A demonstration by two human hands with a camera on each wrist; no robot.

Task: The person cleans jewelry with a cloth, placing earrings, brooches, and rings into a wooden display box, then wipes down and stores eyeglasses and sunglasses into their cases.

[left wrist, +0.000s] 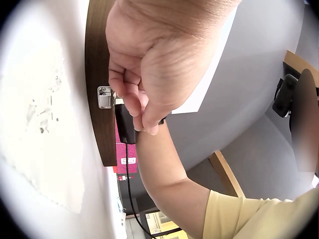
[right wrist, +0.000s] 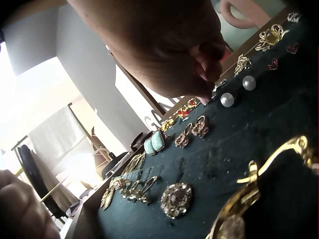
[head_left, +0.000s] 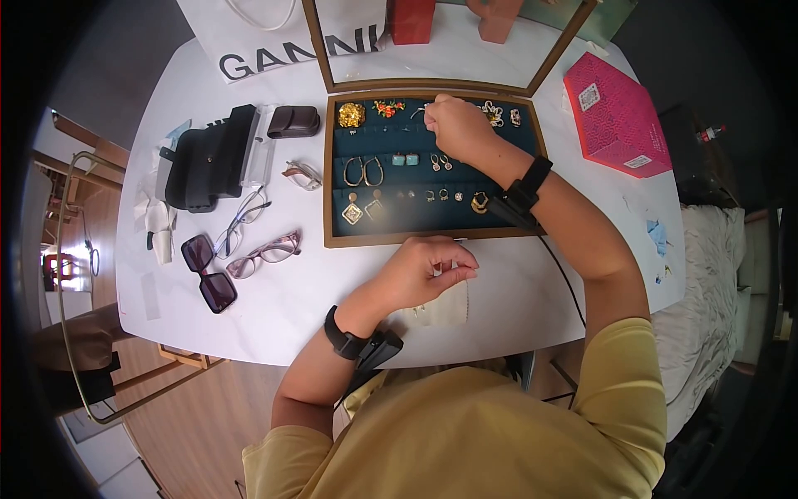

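A wooden jewelry case [head_left: 435, 242] stands with its glass lid raised, its dark green lining [right wrist: 149, 204] set with rows of earrings. At the top row my right hand [head_left: 465, 133] pinches a small silver piece of jewelry [right wrist: 219, 85], mostly hidden by the fingers. Below the case's front edge, my left hand [head_left: 416, 273] hovers with curled fingers, thumb and index tips together; nothing shows between them. Under it lies a pale cloth [head_left: 454, 309] with small earrings [left wrist: 46, 112]. Turquoise earrings [head_left: 406, 160], gold hoops [head_left: 374, 172] and a gold flower piece [head_left: 352, 115] sit left in the case.
Sunglasses [head_left: 218, 295], two pairs of eyeglasses [head_left: 283, 247], a black case [head_left: 204, 170] and a brown pouch [head_left: 294, 121] lie at left. A white paper bag [head_left: 249, 50] stands behind, a pink box [head_left: 617, 116] at right. A cable [head_left: 565, 274] trails from the right wrist.
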